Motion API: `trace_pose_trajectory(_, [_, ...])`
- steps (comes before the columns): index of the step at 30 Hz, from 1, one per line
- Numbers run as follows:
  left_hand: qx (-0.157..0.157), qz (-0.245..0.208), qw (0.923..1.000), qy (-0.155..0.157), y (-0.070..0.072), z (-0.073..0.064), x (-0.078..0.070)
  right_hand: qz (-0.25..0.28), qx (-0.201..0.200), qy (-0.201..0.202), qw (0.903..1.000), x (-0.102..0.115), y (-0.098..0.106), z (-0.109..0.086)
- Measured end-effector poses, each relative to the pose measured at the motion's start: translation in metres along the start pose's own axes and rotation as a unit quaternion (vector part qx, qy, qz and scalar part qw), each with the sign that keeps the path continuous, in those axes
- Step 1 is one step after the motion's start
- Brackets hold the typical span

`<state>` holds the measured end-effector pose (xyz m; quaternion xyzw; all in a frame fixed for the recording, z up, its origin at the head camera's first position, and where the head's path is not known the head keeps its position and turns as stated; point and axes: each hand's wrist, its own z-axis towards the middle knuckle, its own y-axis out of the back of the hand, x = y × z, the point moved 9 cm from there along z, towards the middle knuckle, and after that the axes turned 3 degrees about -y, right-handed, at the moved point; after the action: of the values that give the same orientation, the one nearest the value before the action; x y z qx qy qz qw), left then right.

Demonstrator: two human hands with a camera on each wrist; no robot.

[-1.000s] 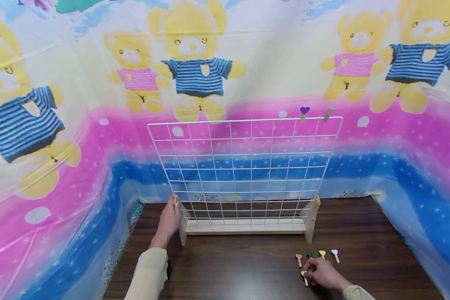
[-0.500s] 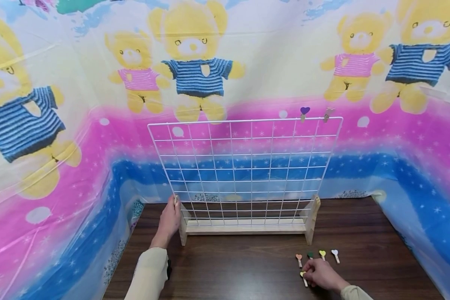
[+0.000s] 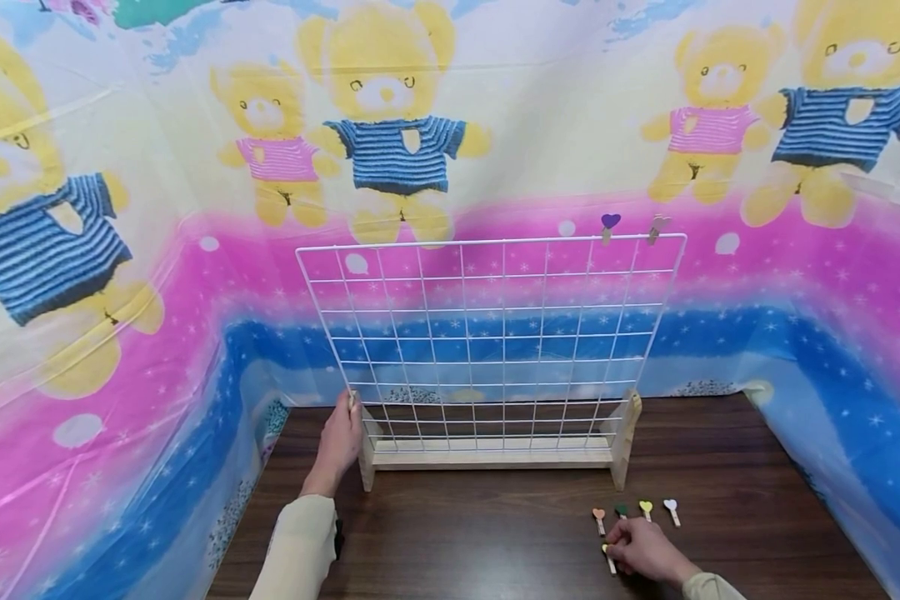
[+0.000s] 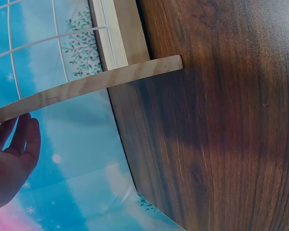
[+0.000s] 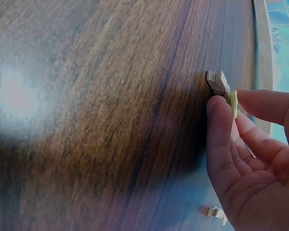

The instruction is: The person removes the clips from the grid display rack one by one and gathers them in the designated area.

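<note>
My left hand [image 3: 340,437] grips the left wooden upright [image 4: 82,86] of a stand that holds a white wire grid [image 3: 483,337]. In the left wrist view the fingers lie against the upright's edge; the thumb is hidden. On the table at front right, my right hand [image 3: 648,550] pinches a mini clothespin [image 5: 217,82] with a yellow heart [image 5: 234,104] between thumb and fingers. Just behind it lie clothespins with an orange heart [image 3: 598,517], a green heart [image 3: 621,509], a yellow heart [image 3: 647,508] and a white heart [image 3: 671,507].
Clipped to the grid's top bar near its right corner are a purple-heart clothespin [image 3: 610,223] and a pale pink one [image 3: 657,225]. A bear-print cloth [image 3: 540,150] hangs behind and beside the dark wooden table [image 3: 450,533].
The right hand has shifted very slightly at the yellow-heart clothespin, covering a little more of the heart. The left hand and stand look the same.
</note>
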<state>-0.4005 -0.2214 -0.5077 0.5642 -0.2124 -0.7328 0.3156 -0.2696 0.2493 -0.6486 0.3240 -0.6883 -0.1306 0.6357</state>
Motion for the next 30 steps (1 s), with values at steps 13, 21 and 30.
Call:
trace_pose_trajectory(13, [0.006,0.003,1.0,0.005,0.0,0.0,0.001,-0.041,-0.006,0.015,0.999,0.008,0.01,-0.006])
trace_pose_trajectory(21, [0.005,0.002,1.0,0.006,0.0,0.0,0.0,-0.043,0.017,0.048,0.9978,0.034,0.029,-0.015])
trace_pose_trajectory(30, [0.01,-0.005,0.9999,0.007,0.0,-0.001,0.0,-0.051,0.031,0.056,0.9967,0.071,0.056,-0.014])
